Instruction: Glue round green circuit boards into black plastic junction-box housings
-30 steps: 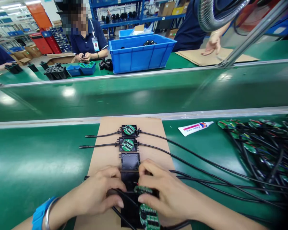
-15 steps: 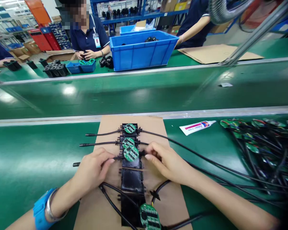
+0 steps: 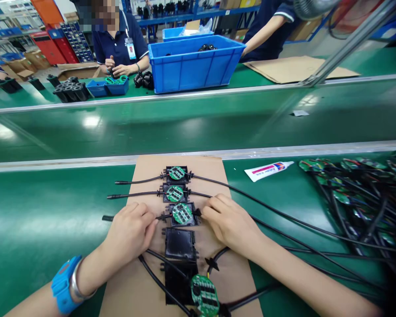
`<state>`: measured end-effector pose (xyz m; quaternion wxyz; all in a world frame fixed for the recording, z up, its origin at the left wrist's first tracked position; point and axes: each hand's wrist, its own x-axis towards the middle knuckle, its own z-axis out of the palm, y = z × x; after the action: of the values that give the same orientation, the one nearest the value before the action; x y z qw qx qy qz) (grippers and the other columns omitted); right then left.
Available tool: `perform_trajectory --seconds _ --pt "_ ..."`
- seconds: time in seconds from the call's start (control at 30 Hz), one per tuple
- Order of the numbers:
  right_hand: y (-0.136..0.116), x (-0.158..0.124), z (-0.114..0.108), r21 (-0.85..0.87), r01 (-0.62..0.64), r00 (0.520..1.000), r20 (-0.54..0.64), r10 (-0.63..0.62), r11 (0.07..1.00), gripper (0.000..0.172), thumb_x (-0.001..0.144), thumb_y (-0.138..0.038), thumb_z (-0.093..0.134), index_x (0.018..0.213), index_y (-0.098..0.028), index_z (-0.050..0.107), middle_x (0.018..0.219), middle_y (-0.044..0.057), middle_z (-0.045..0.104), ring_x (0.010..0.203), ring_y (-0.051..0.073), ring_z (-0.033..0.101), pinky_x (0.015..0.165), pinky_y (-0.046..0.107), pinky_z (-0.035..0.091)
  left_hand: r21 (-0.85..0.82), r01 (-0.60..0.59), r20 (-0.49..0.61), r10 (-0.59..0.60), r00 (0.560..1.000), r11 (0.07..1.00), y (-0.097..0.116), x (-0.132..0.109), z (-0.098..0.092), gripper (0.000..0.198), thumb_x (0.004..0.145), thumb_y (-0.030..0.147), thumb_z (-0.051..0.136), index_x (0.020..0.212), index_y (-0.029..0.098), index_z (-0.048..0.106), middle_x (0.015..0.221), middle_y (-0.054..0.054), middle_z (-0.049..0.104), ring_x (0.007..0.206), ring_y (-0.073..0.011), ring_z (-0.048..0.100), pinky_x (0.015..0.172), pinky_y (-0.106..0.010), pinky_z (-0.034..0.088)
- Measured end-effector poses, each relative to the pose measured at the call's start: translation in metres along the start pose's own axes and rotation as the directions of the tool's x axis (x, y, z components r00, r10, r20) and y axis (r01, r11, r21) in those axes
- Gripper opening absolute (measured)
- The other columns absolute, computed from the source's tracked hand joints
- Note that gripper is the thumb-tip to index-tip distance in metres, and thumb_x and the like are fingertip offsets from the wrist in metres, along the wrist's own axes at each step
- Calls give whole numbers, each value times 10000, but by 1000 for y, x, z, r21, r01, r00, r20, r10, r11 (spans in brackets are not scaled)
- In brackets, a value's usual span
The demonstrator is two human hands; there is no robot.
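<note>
I judge the step in hand to be seating the third circuit board point(image 3: 182, 213) in its black case point(image 3: 194, 219), the middle one of a row on the cardboard sheet point(image 3: 211, 165). The board lies over that case, between my two hands. My left hand point(image 3: 132, 226) is closed in a narrow pinch on the short cable point(image 3: 162, 217), left of the board. My right hand point(image 3: 231, 220) is narrow too, its fingers closed about the long cable point(image 3: 197, 212) beside the case's right edge; the fingertips are partly hidden.

The next move, I think, calls for lining up both cable collars with the case's side walls and pressing evenly, without straining the thin wires. I cannot tell whether either collar is fully in. Beyond, two boards already sit in cases; nearer me, a loose board point(image 3: 204, 294) overlaps the last case point(image 3: 178, 286).
</note>
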<state>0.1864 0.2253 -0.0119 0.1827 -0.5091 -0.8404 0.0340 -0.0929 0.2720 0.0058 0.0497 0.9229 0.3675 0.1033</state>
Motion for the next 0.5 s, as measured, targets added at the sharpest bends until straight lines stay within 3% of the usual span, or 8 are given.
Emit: perform_trajectory --seconds 0.1,0.17,0.23,0.3,0.4,0.5 --pt "-15 -3 -13 76 -8 997 -79 14 997 126 897 -144 473 869 -160 595 863 76 565 829 201 452 743 344 375 -95 -43 -52 38 998 995 7 -13 -10 200 916 206 479 1032 156 634 917 -89 617 843 -227 552 743 -387 486" --pt "-32 -9 -26 257 1 1000 6 -2 966 101 867 -237 549 926 -168 594 900 73 552 858 209 451 767 365 378 -259 -112 -38 106 994 959 15 -22 -15 223 915 207 512 1121 179 594 1004 -82 625 910 -216 560 788 -366 484" --pt "-50 -17 -37 422 -27 982 181 -55 906 179 773 -298 656 884 -181 579 906 58 526 878 214 444 772 367 388 -419 -133 57 173 983 898 22 -29 -16 156 908 237 550 1053 207 600 962 -51 631 875 -193 571 765 -328 486" --pt "-63 -24 -41 483 -69 947 306 -95 873 221 690 -259 712 796 -180 535 909 45 503 892 211 437 768 356 396 -504 -79 163 185 969 860 27 -34 -14 100 906 245 560 994 219 600 924 -32 631 840 -180 579 737 -301 485" --pt "-71 -33 -36 488 -50 934 331 -132 871 222 694 -168 673 712 -168 451 900 34 475 871 187 435 729 323 390 -551 -22 213 167 963 834 28 -39 -9 125 929 178 503 1000 230 591 933 -21 631 847 -161 588 745 -272 479" --pt "-70 -37 -30 477 40 942 275 -192 878 184 736 -143 620 705 -170 440 904 32 458 856 177 448 681 293 372 -593 -13 203 166 965 805 26 -43 -9 148 938 141 469 976 226 583 904 -11 631 828 -142 590 736 -244 471"
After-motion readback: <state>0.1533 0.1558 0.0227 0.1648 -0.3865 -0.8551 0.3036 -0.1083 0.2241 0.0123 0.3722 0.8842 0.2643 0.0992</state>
